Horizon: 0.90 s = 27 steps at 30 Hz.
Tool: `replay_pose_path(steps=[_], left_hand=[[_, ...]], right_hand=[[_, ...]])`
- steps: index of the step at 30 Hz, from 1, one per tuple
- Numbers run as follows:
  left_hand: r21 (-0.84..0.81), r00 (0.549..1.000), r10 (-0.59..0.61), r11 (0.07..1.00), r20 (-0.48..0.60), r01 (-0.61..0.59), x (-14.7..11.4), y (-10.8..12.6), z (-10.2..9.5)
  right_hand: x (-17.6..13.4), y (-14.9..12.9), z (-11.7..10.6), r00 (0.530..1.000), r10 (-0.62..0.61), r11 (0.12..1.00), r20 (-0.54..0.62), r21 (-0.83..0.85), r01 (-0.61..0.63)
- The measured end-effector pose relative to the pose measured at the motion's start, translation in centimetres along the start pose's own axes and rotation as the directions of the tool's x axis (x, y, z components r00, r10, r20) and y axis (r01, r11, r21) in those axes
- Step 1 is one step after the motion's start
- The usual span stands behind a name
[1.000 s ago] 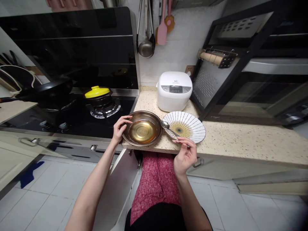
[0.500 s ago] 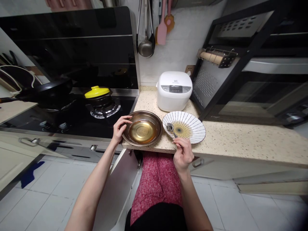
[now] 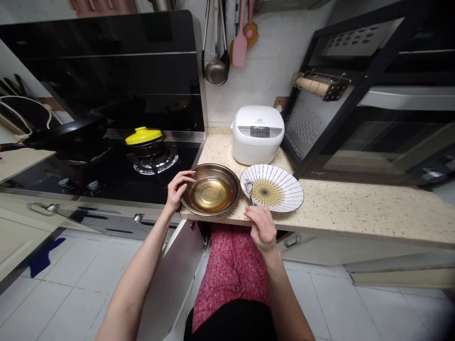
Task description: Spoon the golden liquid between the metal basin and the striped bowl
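Note:
A round metal bowl [image 3: 210, 194] with amber liquid in its bottom stands at the counter's front edge. My left hand [image 3: 177, 189] grips its left rim, fingers curved over the edge. Right beside the bowl lies a white plate [image 3: 289, 189] with dark radiating lines and a thin yellowish liquid in the middle. In my right hand [image 3: 263, 228] is the handle of a metal spoon [image 3: 248, 186]; the fingers are closed round it. The spoon's head is over the left part of the plate, and I cannot tell whether it touches the surface.
Behind the plate stands a white rice cooker [image 3: 258, 135]. On the left, a yellow-lidded pot [image 3: 144, 137] and a black wok [image 3: 67, 135] sit on the stove. A rack with an oven [image 3: 391, 142] rises at the right. Below the counter a cabinet door [image 3: 181, 274] hangs open.
My right hand has shifted left and slightly toward me, carrying the spoon to the plate's left side. My left hand and the bowl have stayed where they were.

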<state>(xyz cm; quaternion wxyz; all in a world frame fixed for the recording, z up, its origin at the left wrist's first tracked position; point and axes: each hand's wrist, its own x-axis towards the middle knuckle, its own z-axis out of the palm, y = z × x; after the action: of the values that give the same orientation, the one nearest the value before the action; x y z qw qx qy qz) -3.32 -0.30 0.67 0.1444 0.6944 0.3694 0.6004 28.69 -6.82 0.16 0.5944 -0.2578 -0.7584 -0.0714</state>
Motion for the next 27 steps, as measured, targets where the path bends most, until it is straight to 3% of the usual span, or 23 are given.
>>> replay_pose_path(steps=[7,12,15,20,24,27], left_hand=[[0.006,1.0,0.003,1.0,0.003,-0.004,0.0,0.0,0.0],[0.002,1.0,0.001,1.0,0.004,-0.001,0.0,0.0,0.0],[0.002,1.0,0.003,1.0,0.003,-0.003,0.0,0.0,0.0],[0.018,1.0,0.0,1.0,0.0,0.0,0.0,-0.1,0.0],[0.01,1.0,0.016,1.0,0.004,-0.016,0.0,-0.1,0.0],[-0.001,1.0,0.02,1.0,0.008,-0.02,0.0,-0.1,0.0]], right_hand=[[-0.2,-0.3,0.2,0.995,-0.009,0.997,0.101,0.073,0.001],[0.0,-0.7,0.2,0.996,-0.018,0.999,0.092,0.046,0.014],[0.3,-0.8,0.2,1.0,-0.002,1.0,0.011,-0.004,0.002],[0.3,-1.2,0.1,0.975,0.027,0.999,-0.219,-0.033,-0.035],[-0.1,-1.9,0.4,0.931,0.114,0.993,-0.346,0.074,-0.094],[-0.3,-2.6,0.9,0.911,0.183,0.977,-0.37,0.175,-0.125]])
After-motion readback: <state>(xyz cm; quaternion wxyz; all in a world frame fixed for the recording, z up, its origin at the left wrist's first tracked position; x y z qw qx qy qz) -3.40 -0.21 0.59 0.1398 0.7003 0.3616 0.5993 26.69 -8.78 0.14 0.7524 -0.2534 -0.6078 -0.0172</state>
